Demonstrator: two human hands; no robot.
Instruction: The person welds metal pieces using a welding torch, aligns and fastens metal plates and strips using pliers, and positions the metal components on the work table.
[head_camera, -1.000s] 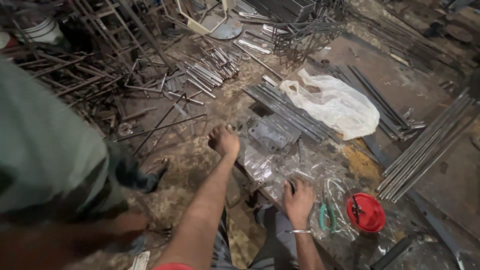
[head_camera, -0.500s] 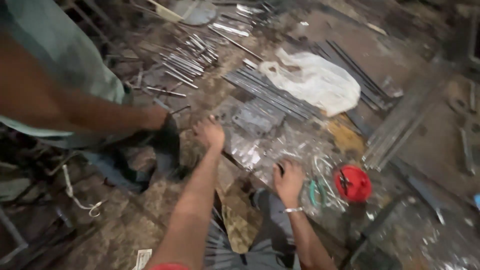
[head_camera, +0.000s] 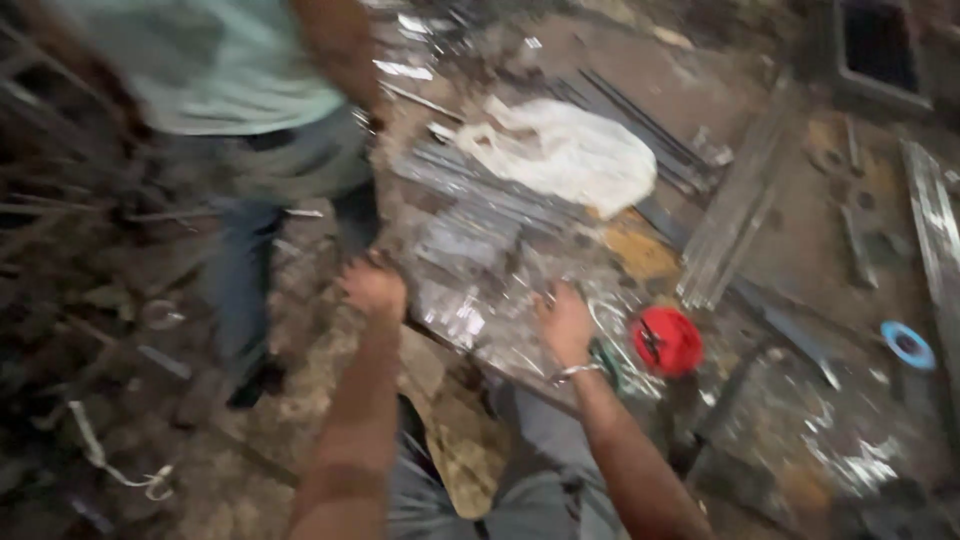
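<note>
My left hand (head_camera: 372, 288) is curled at the left edge of a shiny, crumpled metal sheet (head_camera: 480, 270) lying on the dirty workshop floor. My right hand (head_camera: 565, 322), with a metal bangle on its wrist, lies on the sheet's near edge; blur hides its fingers. My knees are just below the sheet. Another person (head_camera: 250, 90) in a pale green shirt and jeans stands close at the left, one arm hanging down near the sheet's far corner.
A white plastic bag (head_camera: 565, 155) lies beyond the sheet on a bundle of steel rods (head_camera: 640, 120). A red round disc (head_camera: 667, 340) sits right of my right hand. Flat steel bars (head_camera: 735, 210), a blue ring (head_camera: 908, 345) and a white cord (head_camera: 110, 460) lie around.
The view has swung left and closer. The other person has stepped in from the left and now stands beside the sheet. My hands stay on the sheet, the left one more curled.
</note>
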